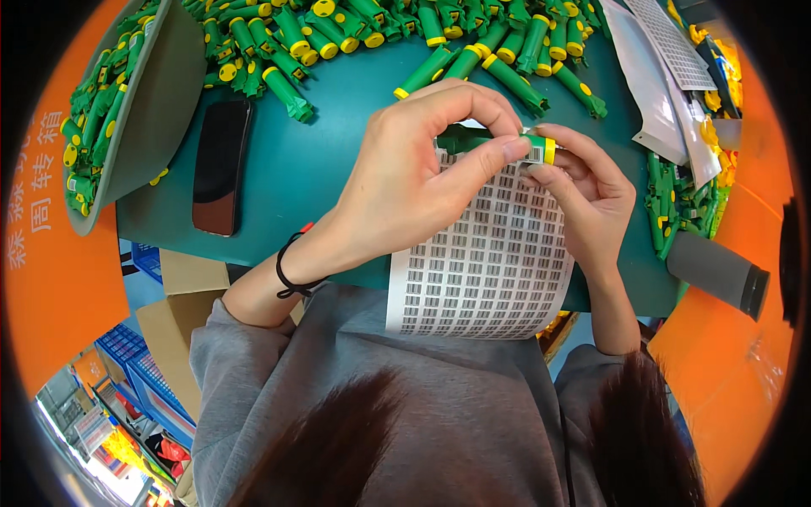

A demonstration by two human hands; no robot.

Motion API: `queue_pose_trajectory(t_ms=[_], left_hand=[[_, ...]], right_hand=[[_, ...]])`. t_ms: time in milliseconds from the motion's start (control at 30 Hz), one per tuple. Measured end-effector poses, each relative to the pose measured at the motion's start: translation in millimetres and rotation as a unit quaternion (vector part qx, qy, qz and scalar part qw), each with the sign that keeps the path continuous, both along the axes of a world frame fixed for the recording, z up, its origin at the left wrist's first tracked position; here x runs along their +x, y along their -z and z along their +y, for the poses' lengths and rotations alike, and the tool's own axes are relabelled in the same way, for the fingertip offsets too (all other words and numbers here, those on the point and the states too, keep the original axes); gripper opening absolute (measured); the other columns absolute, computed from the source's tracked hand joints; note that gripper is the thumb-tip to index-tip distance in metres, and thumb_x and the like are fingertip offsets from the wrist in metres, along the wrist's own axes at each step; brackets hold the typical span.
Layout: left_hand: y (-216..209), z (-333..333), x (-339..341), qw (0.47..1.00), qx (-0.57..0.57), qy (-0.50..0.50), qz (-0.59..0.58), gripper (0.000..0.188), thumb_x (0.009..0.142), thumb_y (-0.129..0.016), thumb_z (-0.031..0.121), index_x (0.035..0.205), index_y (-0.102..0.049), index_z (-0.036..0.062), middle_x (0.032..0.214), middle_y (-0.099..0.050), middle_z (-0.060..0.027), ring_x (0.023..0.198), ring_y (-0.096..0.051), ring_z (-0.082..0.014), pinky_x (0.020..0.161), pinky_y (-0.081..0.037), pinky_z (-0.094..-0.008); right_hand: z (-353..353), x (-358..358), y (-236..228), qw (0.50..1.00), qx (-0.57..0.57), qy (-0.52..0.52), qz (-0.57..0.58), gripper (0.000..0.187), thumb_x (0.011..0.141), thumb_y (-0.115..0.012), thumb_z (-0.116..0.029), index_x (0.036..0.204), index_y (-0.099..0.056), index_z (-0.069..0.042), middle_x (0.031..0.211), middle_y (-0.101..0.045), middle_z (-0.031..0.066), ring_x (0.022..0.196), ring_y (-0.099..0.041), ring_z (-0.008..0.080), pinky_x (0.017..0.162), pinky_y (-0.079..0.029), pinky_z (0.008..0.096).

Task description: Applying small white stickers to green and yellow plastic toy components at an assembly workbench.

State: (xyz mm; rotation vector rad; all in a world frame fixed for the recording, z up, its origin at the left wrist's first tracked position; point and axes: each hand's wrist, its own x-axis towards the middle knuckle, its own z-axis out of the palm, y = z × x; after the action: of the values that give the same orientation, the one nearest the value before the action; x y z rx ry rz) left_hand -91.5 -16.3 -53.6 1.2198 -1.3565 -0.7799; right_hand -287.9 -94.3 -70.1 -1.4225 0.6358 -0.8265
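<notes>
Sheet (486, 262) apparently partly on table (291, 186)

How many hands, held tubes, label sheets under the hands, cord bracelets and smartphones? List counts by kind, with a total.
Bare hands (left hand, right hand): 2
Green-and-yellow tube: 1
Label sheet: 1
Black cord bracelet: 1
Smartphone: 1
Total: 6

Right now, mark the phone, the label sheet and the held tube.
Phone (222, 167), head view: middle of its dark screen.
Label sheet (481, 262), head view: its printed face.
Held tube (536, 153), head view: sticker beside its yellow end.
</notes>
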Motion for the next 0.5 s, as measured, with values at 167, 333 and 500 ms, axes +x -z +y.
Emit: queue_pose_trajectory(t_ms=[167,333,500], left_hand=[[-1.8,-1.3,0.6,1.000,0.012,0.001,-0.024,0.009,0.088,-0.071,0.006,0.094,-0.068,-0.0003,0.101,-0.068,-0.0096,0.099,-0.063,-0.0168,0.093,-0.047,-0.0305],[-4.0,-2.9,0.6,0.999,0.009,0.002,-0.037,0.009,0.088,-0.071,0.005,0.094,-0.068,-0.0004,0.099,-0.069,-0.0092,0.099,-0.064,-0.0169,0.092,-0.047,-0.0307],[-1.8,-4.8,0.4,0.999,0.015,-0.004,-0.047,0.009,0.087,-0.071,0.005,0.093,-0.068,-0.0006,0.098,-0.069,-0.0086,0.099,-0.064,-0.0167,0.092,-0.047,-0.0306]], right_hand=[[-0.4,-1.2,0.5,1.000,-0.026,-0.003,0.012,0.039,0.086,-0.067,0.012,0.124,-0.060,0.009,0.116,-0.068,0.0158,0.098,-0.069,0.0183,0.084,-0.060,0.0299],[-0.5,-1.6,0.1,0.999,-0.038,-0.005,-0.001,0.038,0.085,-0.067,0.012,0.123,-0.061,0.009,0.119,-0.066,0.0159,0.099,-0.069,0.0189,0.083,-0.061,0.0302],[-2.6,-1.0,3.2,0.999,-0.045,-0.006,0.002,0.038,0.085,-0.067,0.013,0.122,-0.061,0.010,0.121,-0.065,0.0165,0.099,-0.069,0.0193,0.082,-0.061,0.0301]])
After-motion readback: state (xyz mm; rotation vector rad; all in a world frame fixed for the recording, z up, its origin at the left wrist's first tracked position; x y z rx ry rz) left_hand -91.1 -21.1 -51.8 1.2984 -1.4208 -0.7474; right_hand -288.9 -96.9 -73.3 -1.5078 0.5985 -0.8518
